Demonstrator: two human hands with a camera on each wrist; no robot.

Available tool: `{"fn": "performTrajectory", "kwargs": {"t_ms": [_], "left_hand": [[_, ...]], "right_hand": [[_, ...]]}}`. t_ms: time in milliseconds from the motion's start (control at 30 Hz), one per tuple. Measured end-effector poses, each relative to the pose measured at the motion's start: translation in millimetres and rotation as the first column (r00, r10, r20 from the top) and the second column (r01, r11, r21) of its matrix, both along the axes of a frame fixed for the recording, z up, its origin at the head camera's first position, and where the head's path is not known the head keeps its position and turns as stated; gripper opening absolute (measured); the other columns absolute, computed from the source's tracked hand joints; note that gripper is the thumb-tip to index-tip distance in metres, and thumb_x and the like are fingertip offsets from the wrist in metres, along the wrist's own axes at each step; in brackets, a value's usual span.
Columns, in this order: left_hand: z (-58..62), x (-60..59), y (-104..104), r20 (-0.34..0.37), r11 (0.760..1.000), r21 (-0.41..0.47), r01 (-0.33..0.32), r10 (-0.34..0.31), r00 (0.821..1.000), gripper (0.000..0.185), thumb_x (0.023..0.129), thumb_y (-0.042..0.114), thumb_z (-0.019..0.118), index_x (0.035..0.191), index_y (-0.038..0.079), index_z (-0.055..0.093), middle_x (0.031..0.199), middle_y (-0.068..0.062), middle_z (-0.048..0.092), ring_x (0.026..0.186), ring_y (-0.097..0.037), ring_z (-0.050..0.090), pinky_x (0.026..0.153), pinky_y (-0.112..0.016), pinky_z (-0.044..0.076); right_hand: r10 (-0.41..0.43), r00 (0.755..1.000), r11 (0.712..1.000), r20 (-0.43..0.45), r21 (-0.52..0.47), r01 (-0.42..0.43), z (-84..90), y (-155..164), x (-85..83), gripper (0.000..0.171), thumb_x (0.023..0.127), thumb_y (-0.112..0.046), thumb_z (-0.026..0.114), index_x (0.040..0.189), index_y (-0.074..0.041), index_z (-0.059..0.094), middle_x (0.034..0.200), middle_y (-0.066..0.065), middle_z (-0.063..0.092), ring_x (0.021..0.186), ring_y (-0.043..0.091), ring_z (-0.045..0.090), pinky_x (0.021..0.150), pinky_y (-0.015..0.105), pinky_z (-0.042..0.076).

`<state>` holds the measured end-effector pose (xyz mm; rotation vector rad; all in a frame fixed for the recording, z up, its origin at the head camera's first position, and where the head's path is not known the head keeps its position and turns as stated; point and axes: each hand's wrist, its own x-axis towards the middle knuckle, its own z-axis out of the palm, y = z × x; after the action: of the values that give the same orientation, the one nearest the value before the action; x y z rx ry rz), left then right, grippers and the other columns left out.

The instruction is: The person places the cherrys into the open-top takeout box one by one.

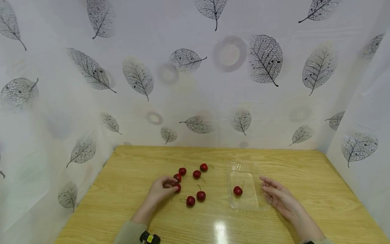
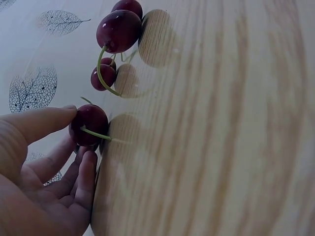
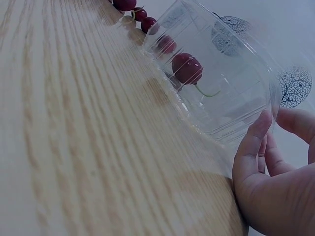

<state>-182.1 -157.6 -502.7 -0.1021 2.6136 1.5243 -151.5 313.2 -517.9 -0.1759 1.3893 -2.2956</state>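
In the head view my left hand [image 1: 159, 189] is at the left of the loose cherries. Its thumb and fingers pinch a dark red cherry [image 2: 88, 125] with a green stem, low at the tabletop. Another cherry [image 1: 177, 177] lies just beyond the fingertips. A clear plastic container [image 1: 231, 203] stands to the right, with one cherry [image 1: 238, 191] inside, stem pointing up. My right hand [image 1: 281, 200] is at the container's right side. As the right wrist view shows, thumb and forefinger hold its wall from either side.
Several more cherries lie loose between the left hand and the container, among them one at the back [image 1: 203, 167] and one nearer the front [image 1: 190, 201]. The wooden table [image 1: 304, 166] meets a pale leaf-patterned sheet [image 1: 213, 88] at the back and sides.
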Motion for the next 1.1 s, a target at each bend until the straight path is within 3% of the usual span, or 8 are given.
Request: {"fn": "performTrajectory", "kwargs": {"t_ms": [233,700,1100], "left_hand": [[-1.8,0.0,0.0,-0.007,1.0,-0.022,0.015,-0.016,1.0,0.021,0.09,0.007,0.081,0.109,0.004,0.077,0.105,-0.01,0.074,0.089,-0.017,0.065,0.078,-0.028,0.053],[-0.9,-0.5,0.4,0.004,0.997,-0.07,0.044,-0.044,0.999,0.019,0.092,0.01,0.081,0.11,0.006,0.078,0.103,-0.007,0.074,0.089,-0.016,0.064,0.078,-0.029,0.053],[-2.4,-1.1,0.4,0.004,0.997,-0.063,0.05,-0.05,0.999,0.018,0.093,0.009,0.08,0.11,0.004,0.077,0.1,-0.007,0.073,0.087,-0.015,0.062,0.076,-0.027,0.051]], "right_hand": [[-0.028,1.0,0.999,0.009,0.041,0.027,0.2,-1.1,0.4,0.045,0.113,-0.002,0.042,0.129,-0.033,0.07,0.121,-0.015,0.065,0.106,-0.002,0.065,0.093,0.015,0.057],[-0.034,0.999,0.999,0.002,0.03,0.034,-0.3,-1.7,0.3,0.044,0.112,-0.001,0.042,0.129,-0.032,0.07,0.12,-0.014,0.065,0.104,-0.002,0.066,0.092,0.015,0.057],[-0.032,0.999,0.999,0.012,0.034,0.032,0.2,-1.3,0.3,0.044,0.112,-0.002,0.043,0.128,-0.033,0.069,0.12,-0.014,0.064,0.105,-0.002,0.065,0.092,0.015,0.057]]}}
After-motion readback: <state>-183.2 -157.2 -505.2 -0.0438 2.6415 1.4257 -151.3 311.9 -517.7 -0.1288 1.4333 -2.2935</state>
